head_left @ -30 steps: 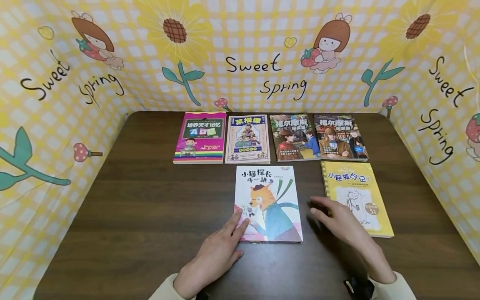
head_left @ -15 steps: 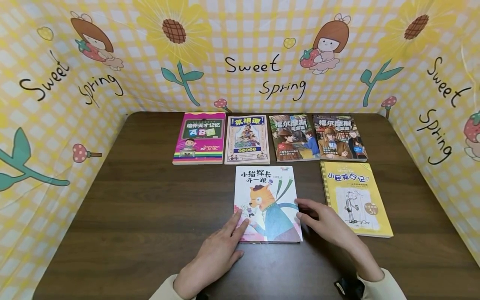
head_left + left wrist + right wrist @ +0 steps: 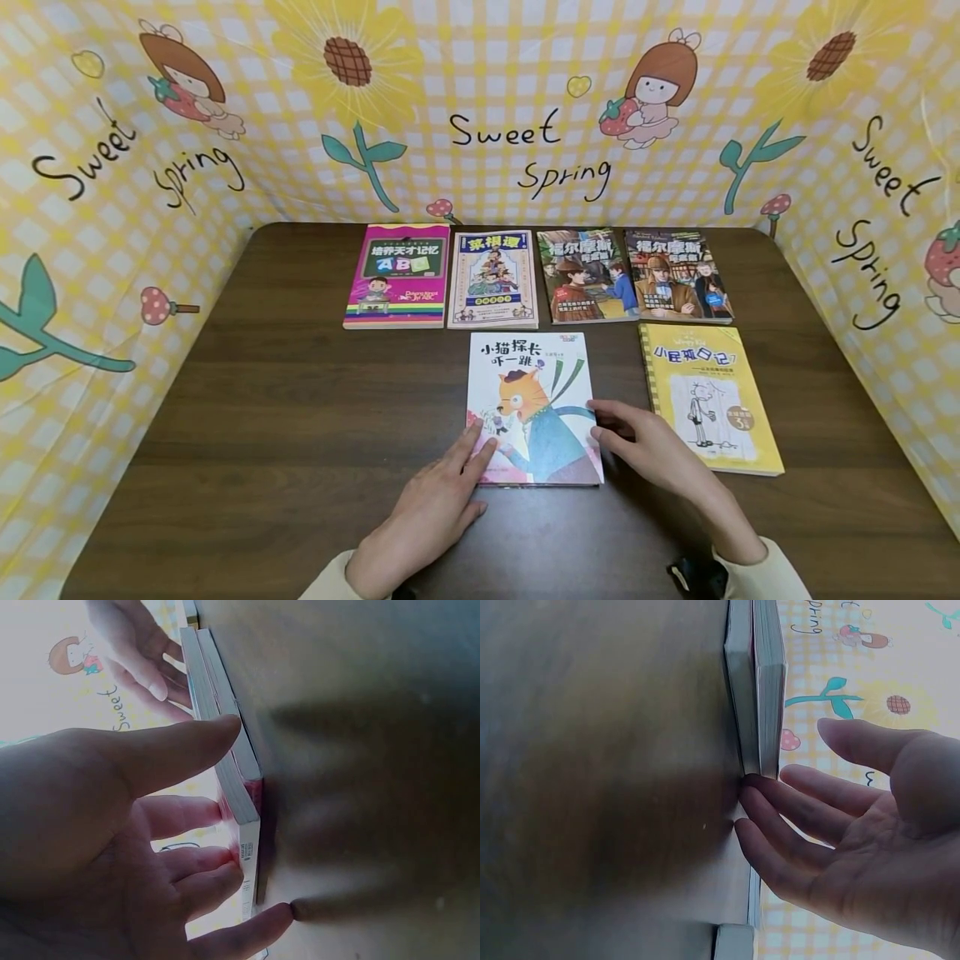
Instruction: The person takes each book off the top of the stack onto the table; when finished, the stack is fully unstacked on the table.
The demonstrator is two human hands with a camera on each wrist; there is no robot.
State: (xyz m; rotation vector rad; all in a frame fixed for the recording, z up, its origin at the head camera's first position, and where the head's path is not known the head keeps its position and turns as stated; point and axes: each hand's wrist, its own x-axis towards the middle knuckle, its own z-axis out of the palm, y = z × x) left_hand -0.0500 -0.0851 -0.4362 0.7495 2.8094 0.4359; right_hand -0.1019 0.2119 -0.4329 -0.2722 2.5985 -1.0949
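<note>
A white picture book [image 3: 528,408] with an orange cat in a blue coat lies on the dark table in front of me. Both wrist views show a second book [image 3: 225,705] flat beneath it, its cover hidden. At the stack's lower left corner, my left hand [image 3: 431,500] rests with extended fingers on the cover and along the edge. My right hand [image 3: 660,450] touches the right edge with its fingertips; in the right wrist view its fingers are gently bent and the thumb stands free. Just right of that hand lies a yellow book [image 3: 716,400].
Along the table's back edge lie a pink book [image 3: 397,275], a cream book [image 3: 493,279] and two dark comic-style books, one [image 3: 588,275] beside the other [image 3: 678,275]. A yellow checked cloth [image 3: 495,75] walls the table [image 3: 300,417] at the back and sides.
My right hand has moved left, from over the yellow book's edge to the right edge of the cat book. My left hand and the books have stayed in place.
</note>
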